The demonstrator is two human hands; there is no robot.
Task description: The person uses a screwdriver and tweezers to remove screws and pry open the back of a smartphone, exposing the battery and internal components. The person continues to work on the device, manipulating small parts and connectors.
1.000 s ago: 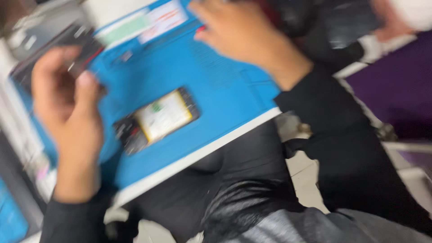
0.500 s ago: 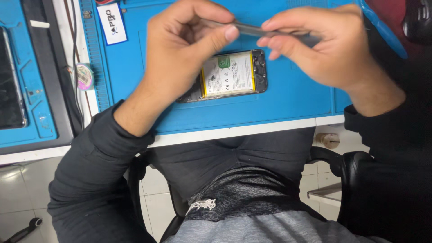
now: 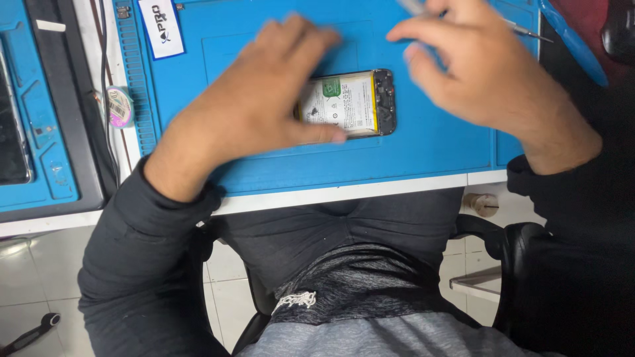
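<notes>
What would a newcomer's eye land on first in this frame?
An opened phone, back cover off and its pale battery showing, lies in the middle of the blue work mat. The left hand rests flat over the phone's left end, while the right hand hovers blurred above the mat's upper right. A small roll of tape sits off the mat's left edge.

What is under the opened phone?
The opened phone with its white battery showing lies on a blue rubber work mat. The left hand covers the phone's left end, so that part and the mat beneath stay hidden.
</notes>
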